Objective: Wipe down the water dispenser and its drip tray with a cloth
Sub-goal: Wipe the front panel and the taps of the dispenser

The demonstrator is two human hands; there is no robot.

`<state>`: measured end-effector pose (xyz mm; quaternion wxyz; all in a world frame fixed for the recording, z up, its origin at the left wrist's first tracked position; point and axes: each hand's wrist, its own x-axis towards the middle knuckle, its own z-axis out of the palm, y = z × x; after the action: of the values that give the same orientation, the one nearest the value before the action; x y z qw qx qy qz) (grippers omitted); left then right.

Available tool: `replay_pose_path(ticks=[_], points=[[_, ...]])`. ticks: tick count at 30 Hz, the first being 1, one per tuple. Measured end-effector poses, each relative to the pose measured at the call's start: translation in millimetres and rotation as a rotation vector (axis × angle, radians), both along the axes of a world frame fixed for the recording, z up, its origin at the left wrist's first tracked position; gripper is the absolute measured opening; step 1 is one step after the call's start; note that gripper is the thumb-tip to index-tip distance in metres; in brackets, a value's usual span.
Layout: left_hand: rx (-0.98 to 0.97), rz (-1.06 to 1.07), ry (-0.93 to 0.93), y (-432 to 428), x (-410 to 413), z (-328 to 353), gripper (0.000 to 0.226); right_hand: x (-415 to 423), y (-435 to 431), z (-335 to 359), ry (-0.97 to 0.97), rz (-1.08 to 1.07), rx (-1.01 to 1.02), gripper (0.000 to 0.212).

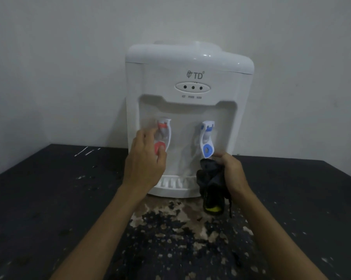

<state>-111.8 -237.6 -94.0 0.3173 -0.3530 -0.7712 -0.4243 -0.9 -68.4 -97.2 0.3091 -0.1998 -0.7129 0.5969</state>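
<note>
The left hand [145, 158] covers part of the red tap [160, 147]; a dark cloth [209, 178] hides the drip tray's [171, 183] right end; the panel labels [191, 97] blur, unreadable.

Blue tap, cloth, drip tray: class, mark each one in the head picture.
blue tap [206, 139]: head view, on its white lever arm.
cloth [210, 178]: head view, on its bunched dark middle.
drip tray [171, 183]: head view, on its slotted grille.

The dispenser [188, 87] is standing on the worktop [49, 199], against the wall [59, 67]. The tray [170, 183] is sitting at its foot, under the left tap [164, 126] and right tap [207, 136].
</note>
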Motion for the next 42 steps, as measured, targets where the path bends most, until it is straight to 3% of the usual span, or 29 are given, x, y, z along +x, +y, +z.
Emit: replay_pose_path(ticks=[4, 16, 31, 37, 42], points=[[0.006, -0.056, -0.072, 2, 1, -4, 0.036, -2, 3, -1, 0.036, 0.011, 0.036, 0.026], [0.19, -0.09, -0.187, 22, 5, -5, 0.073, -18, -11, -4, 0.027, -0.188, 0.243, 0.034], [0.212, -0.066, -0.202, 30, 4, -7, 0.07, -20, -20, -1, -0.009, -0.216, 0.214, 0.036], [0.14, -0.09, -0.226, 8, 12, -17, 0.059, -2, -22, -5, -0.06, -0.054, 0.123, 0.035], [-0.011, -0.023, -0.252, -21, 29, -43, 0.047, 18, -24, -11, -0.18, -0.023, 0.263, 0.031]])
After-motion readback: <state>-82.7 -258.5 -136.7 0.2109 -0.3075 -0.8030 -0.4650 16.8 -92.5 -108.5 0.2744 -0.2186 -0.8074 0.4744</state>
